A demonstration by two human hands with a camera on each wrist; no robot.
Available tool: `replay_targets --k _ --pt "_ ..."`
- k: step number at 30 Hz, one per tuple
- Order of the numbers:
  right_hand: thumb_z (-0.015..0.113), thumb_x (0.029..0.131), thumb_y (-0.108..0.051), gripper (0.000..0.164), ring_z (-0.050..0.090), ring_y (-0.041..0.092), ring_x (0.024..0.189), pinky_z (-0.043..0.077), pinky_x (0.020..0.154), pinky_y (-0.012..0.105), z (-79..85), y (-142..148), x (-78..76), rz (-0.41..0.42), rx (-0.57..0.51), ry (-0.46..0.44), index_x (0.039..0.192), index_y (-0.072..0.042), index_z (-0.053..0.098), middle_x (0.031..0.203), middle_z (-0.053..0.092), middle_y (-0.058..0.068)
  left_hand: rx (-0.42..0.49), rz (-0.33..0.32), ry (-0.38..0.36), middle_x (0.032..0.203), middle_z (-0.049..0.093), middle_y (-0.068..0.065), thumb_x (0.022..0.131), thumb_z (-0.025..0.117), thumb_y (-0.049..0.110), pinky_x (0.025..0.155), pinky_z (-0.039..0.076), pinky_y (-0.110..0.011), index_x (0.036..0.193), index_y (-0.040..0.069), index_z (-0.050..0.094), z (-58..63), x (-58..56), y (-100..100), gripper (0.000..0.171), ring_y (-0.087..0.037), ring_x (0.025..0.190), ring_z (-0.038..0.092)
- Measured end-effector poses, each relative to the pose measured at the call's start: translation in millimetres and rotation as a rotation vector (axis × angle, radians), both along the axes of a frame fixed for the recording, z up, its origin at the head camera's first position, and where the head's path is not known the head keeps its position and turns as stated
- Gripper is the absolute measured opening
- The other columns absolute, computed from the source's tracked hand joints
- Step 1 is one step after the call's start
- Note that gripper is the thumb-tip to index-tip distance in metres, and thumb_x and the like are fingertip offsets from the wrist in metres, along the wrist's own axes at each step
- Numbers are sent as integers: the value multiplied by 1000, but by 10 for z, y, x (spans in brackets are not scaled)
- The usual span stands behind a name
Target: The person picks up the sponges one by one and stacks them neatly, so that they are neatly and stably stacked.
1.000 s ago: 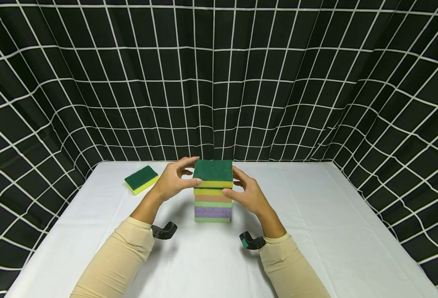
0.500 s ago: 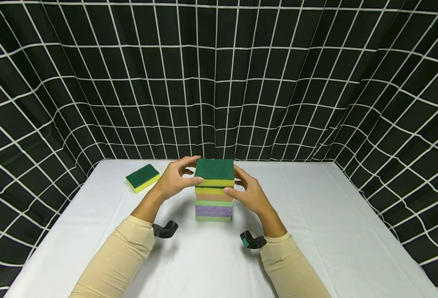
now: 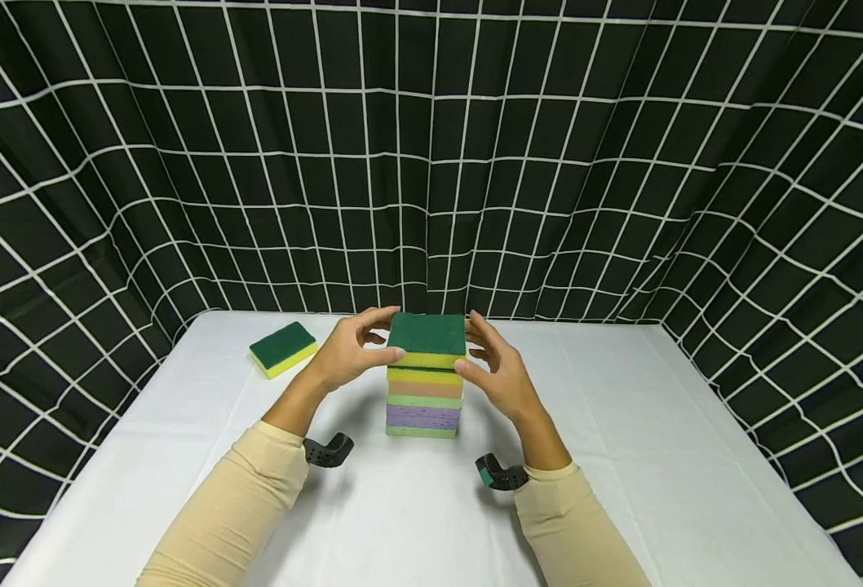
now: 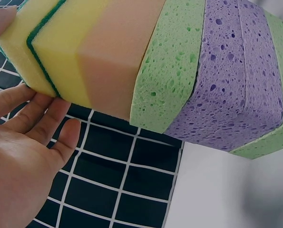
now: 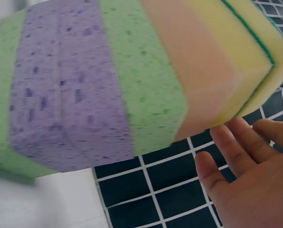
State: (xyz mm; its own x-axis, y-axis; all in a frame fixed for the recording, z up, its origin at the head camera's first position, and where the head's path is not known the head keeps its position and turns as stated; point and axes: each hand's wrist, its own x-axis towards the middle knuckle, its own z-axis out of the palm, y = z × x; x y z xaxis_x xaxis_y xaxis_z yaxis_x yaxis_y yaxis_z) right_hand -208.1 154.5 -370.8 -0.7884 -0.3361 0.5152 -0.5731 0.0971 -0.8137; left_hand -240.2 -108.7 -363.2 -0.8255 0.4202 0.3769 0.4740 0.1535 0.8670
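A stack of several sponges (image 3: 424, 399) stands upright on the table. Its top sponge (image 3: 427, 334) is yellow with a dark green scouring face up. Below it come another yellow one with a green layer, then peach, light green, purple and light green layers. My left hand (image 3: 349, 352) holds the top sponge by its left end, thumb in front and fingers behind, as the left wrist view (image 4: 22, 128) also shows. At the right end is my right hand (image 3: 501, 371), its thumb at the front corner and its fingers loosely extended by the back edge.
A loose yellow sponge with a green face (image 3: 283, 348) lies on the white tablecloth (image 3: 644, 448) to the left of the stack. A black curtain with a white grid (image 3: 431, 163) encloses the table at the back and sides. Black wrist cameras (image 3: 329, 450) project from both wrists.
My right hand has shifted slightly up and right, its thumb going from the lower yellow sponge to the top one's corner, its fingers straighter. My left hand keeps its hold.
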Motion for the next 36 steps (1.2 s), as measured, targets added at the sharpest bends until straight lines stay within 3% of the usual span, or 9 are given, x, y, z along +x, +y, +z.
replay_targets --k 7,11,17,21,26,36 --pt "61 92 -14 67 43 29 127 32 102 57 -35 10 -173 20 -43 43 150 1 29 142 42 20 2 5 23 127 51 -14 82 73 13 94 42 -46 140 0 47 40 2 -12 65 -28 114 48" --pt "59 91 -6 65 44 32 126 31 101 59 -1 -41 -194 13 -43 41 148 3 30 142 42 23 8 4 10 127 50 -16 82 73 10 95 42 -48 141 -1 46 39 8 -12 65 -30 115 48" --pt "56 89 3 63 44 42 123 33 101 57 128 -129 -67 -8 -23 9 145 13 28 140 40 30 15 -4 -7 130 48 -22 83 70 3 97 38 -56 142 -5 41 43 34 2 66 -37 117 45" --pt "57 88 4 61 46 42 120 36 99 54 239 -183 45 -27 -16 -2 142 15 31 138 42 31 -1 1 -21 128 47 -25 83 69 -1 97 37 -57 141 -9 40 82 70 13 65 -41 117 44" --pt "59 88 3 61 48 41 118 39 97 53 235 -202 54 -41 -11 -1 141 14 33 135 46 29 -3 10 -22 127 48 -24 82 68 -1 96 39 -54 141 -9 40 90 83 20 65 -38 116 45" --pt "60 87 6 61 49 41 114 41 95 51 213 -182 64 -37 -21 -8 141 15 33 131 48 31 39 5 48 127 51 -17 87 67 11 94 42 -45 142 -1 44 -33 29 -66 61 -30 117 48"
